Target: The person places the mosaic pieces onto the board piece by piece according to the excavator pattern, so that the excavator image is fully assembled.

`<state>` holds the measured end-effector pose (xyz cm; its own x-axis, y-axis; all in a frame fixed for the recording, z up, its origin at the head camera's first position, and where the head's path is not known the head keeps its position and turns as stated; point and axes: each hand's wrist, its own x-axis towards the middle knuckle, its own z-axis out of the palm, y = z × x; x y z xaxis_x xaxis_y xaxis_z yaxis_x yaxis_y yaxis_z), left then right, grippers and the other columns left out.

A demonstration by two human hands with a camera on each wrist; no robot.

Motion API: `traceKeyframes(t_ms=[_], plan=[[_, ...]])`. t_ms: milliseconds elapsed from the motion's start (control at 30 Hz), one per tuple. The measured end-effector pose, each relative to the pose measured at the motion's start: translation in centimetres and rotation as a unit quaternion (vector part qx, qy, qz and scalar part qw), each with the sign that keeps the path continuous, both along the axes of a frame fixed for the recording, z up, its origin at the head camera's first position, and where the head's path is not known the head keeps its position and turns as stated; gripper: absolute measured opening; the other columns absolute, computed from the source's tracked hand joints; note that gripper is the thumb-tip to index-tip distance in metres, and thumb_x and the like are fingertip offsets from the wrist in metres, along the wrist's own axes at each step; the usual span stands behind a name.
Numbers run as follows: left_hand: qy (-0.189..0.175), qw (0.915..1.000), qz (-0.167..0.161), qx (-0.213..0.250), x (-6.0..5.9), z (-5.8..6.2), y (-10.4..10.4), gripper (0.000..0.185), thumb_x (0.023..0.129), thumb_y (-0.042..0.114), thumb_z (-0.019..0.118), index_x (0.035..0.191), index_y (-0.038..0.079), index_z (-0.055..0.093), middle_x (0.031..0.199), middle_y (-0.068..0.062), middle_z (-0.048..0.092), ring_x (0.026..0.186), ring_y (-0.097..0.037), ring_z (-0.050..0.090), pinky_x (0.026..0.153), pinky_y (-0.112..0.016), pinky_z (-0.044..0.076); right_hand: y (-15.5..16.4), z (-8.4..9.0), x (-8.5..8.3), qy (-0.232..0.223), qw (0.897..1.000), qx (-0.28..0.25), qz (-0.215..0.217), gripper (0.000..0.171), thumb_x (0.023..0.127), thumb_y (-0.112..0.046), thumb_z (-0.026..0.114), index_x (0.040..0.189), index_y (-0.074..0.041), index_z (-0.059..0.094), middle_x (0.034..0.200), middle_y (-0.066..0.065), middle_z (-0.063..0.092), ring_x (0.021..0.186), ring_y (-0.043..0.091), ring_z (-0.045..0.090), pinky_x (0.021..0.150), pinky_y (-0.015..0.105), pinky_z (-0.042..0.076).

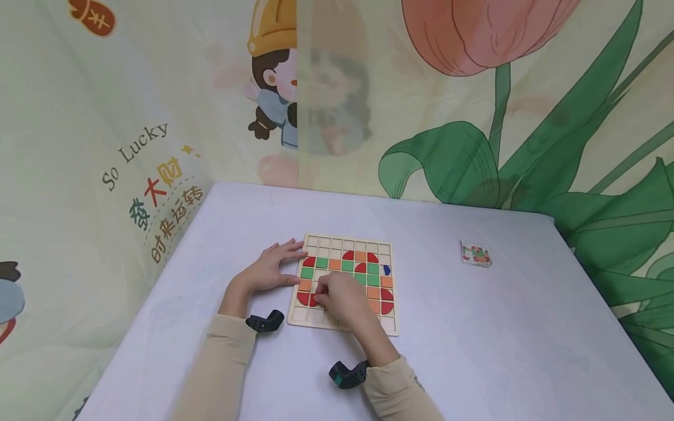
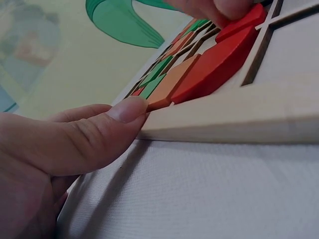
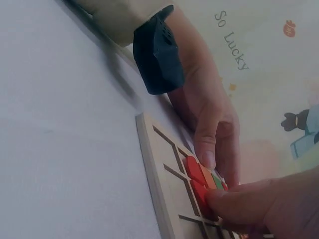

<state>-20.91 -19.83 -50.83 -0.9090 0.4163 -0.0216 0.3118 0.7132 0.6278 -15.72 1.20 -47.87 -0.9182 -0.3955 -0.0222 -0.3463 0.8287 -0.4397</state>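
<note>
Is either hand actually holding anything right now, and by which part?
The right hand pinches a red piece at its edge, in the wooden board. The left hand holds nothing; its fingers rest flat against the board's left edge.

"So Lucky" on the printed backdrop (image 1: 138,153), above Chinese characters.

This looks like a small recording corner set up for play, not an ordinary room. Printed cloth backdrops (image 1: 131,117) with a cartoon child, a big tulip and the words "So Lucky" surround a tabletop (image 1: 474,351) covered by a plain white sheet.
</note>
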Motion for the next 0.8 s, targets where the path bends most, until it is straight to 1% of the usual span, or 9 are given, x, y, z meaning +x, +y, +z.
traceKeyframes(t_ms=[67, 200, 300, 500, 700, 800], plan=[[0.001, 1.0000, -0.001, 0.000, -0.1, -0.1, 0.0, 0.066, 0.079, 0.036, 0.075, 0.138, 0.017, 0.051, 0.155, -0.002, 0.032, 0.148, -0.026, 0.015, 0.121, -0.049, 0.005, 0.1, -0.2, -0.1, -0.001, 1.000, -0.007, -0.003, 0.015, 0.083, -0.030, 0.074, 0.071, -0.022, 0.068, 0.067, -0.011, 0.055, 0.066, 0.008, 0.049, 0.058, 0.019, 0.042], [0.004, 1.0000, -0.004, 0.002, -0.1, 0.0, 0.1, 0.065, 0.079, 0.034, 0.075, 0.137, 0.016, 0.052, 0.155, -0.003, 0.032, 0.148, -0.027, 0.016, 0.121, -0.049, 0.006, 0.3, -0.7, -0.3, -0.019, 0.999, -0.029, -0.010, 0.013, 0.083, -0.030, 0.073, 0.073, -0.022, 0.069, 0.069, -0.011, 0.056, 0.067, 0.008, 0.051, 0.059, 0.019, 0.043], [0.005, 1.0000, -0.005, 0.003, -0.2, 0.0, 0.1, 0.065, 0.079, 0.033, 0.075, 0.137, 0.016, 0.052, 0.155, -0.003, 0.033, 0.148, -0.027, 0.016, 0.121, -0.050, 0.006, 0.2, -0.8, -0.5, -0.024, 0.999, -0.025, -0.013, 0.012, 0.083, -0.030, 0.073, 0.075, -0.023, 0.068, 0.067, -0.012, 0.057, 0.065, 0.007, 0.051, 0.059, 0.018, 0.044], [-0.003, 1.0000, -0.001, -0.001, -0.2, -0.1, 0.1, 0.066, 0.079, 0.034, 0.075, 0.138, 0.017, 0.051, 0.155, -0.002, 0.032, 0.148, -0.025, 0.015, 0.121, -0.049, 0.005, 0.0, -1.0, -0.5, -0.014, 1.000, -0.009, -0.010, 0.012, 0.083, -0.029, 0.074, 0.075, -0.022, 0.068, 0.064, -0.012, 0.057, 0.063, 0.008, 0.050, 0.058, 0.019, 0.042], [-0.006, 1.0000, -0.003, 0.000, -0.1, -0.1, 0.0, 0.066, 0.079, 0.033, 0.075, 0.138, 0.016, 0.052, 0.155, -0.003, 0.032, 0.148, -0.027, 0.015, 0.121, -0.050, 0.005, -0.3, -1.6, -0.4, 0.011, 1.000, -0.015, -0.012, 0.010, 0.082, -0.028, 0.074, 0.075, -0.025, 0.068, 0.067, -0.014, 0.059, 0.065, 0.006, 0.051, 0.062, 0.020, 0.042], [-0.009, 0.9999, 0.000, 0.005, 0.1, -0.1, -0.1, 0.065, 0.079, 0.032, 0.075, 0.138, 0.017, 0.052, 0.155, -0.003, 0.032, 0.148, -0.026, 0.015, 0.121, -0.050, 0.005, -0.2, -2.0, -0.6, 0.011, 1.000, -0.025, -0.008, 0.009, 0.082, -0.029, 0.074, 0.075, -0.026, 0.068, 0.067, -0.014, 0.059, 0.065, 0.006, 0.051, 0.062, 0.020, 0.042]])
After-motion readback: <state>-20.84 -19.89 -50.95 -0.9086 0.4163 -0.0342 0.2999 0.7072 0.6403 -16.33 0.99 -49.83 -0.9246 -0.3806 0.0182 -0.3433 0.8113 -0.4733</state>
